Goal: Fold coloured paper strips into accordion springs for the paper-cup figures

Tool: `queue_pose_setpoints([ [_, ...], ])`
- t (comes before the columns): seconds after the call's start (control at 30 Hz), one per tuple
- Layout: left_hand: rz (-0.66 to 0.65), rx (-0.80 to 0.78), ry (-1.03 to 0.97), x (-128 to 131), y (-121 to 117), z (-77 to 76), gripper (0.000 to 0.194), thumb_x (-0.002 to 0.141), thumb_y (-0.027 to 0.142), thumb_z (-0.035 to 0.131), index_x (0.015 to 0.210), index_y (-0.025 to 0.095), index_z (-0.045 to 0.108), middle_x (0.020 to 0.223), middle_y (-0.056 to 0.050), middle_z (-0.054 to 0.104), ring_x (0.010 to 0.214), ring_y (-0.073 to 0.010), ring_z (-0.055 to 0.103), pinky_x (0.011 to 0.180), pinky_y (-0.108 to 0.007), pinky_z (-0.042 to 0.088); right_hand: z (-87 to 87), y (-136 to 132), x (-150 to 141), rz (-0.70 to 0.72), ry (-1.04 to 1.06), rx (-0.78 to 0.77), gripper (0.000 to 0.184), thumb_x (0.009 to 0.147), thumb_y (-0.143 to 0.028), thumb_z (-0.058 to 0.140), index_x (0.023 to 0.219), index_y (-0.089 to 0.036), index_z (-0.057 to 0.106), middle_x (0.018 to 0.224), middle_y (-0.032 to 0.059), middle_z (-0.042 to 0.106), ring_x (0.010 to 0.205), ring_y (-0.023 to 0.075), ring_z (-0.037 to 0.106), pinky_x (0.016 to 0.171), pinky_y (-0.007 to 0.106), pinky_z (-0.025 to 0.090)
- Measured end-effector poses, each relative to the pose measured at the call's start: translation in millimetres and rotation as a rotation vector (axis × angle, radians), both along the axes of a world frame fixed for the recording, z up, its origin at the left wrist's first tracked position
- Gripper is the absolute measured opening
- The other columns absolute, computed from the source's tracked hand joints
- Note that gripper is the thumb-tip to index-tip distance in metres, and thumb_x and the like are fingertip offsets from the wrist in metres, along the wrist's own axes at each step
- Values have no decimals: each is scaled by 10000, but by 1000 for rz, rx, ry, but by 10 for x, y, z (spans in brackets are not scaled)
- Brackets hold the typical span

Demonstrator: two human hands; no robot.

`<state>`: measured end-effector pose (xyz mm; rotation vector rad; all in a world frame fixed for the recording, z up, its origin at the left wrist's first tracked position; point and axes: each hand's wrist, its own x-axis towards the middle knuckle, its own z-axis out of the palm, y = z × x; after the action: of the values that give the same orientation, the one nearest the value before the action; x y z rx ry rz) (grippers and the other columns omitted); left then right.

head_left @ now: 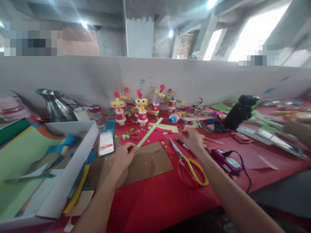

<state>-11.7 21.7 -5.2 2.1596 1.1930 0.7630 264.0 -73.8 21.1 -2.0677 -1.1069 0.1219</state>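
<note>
A long light-green paper strip (150,132) slants up and away from my left hand (127,152), whose thumb and fingers are pinched on its lower end. Below it lies a brown cardboard sheet (153,161) with small paper scraps. My right hand (193,139) hovers over the red table, its fingers blurred and partly turned away, so its grip is unclear. Close to it are a black pen (182,143) and scissors (186,165) with one red and one yellow handle loop. Short folded paper springs (134,137) lie beyond my left hand.
Several paper-and-cup figures (141,111) stand at the back. A white box (80,145) of coloured paper, a phone (106,143) and a metal jug (57,105) are leftward. Rightward sit a purple power strip (227,161) with a cable and a black object (240,113). Another person's hand (297,131) shows far right.
</note>
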Motion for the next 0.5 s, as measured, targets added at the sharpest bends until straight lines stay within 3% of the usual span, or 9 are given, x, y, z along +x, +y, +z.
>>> queue_pose_setpoints([
  [0.13, -103, -173, -189, -4, -43, 44, 245, 785, 363, 519, 800, 167, 665, 746, -20, 680, 708, -162, 595, 658, -263, 439, -271, 245, -901, 374, 397, 59, 242, 741, -409, 664, 814, -182, 710, 761, 26, 695, 656, 129, 613, 640, 257, 477],
  [0.17, -119, -198, -204, -1, -47, 46, 256, 782, 376, 525, 804, 165, 668, 754, -23, 684, 714, -164, 598, 657, -262, 442, -326, 296, -1067, 487, 805, 174, 262, 690, -391, 715, 796, -151, 716, 748, 47, 694, 651, 136, 606, 648, 269, 468],
  [0.23, -131, -199, -197, 8, -47, 38, 265, 782, 388, 530, 805, 167, 674, 762, -28, 693, 724, -170, 604, 654, -261, 447, -398, 365, -1270, 519, 987, 244, 305, 658, -448, 725, 726, -150, 712, 680, 29, 676, 616, 124, 587, 647, 266, 458],
  [0.33, -122, -118, -157, 29, -44, 21, 242, 797, 363, 522, 832, 186, 683, 789, -27, 703, 743, -173, 613, 668, -261, 449, -418, 393, -1305, 492, 1101, 292, 292, 612, -425, 765, 656, -142, 706, 623, 25, 658, 589, 116, 572, 649, 269, 449],
  [0.5, -115, -1, -90, 28, -51, 36, 190, 807, 291, 507, 839, 202, 672, 813, -18, 706, 732, -164, 610, 668, -256, 432, -339, 351, -1112, 456, 1203, 341, 236, 555, -354, 813, 655, -158, 727, 631, 24, 670, 616, 124, 592, 669, 272, 463],
])
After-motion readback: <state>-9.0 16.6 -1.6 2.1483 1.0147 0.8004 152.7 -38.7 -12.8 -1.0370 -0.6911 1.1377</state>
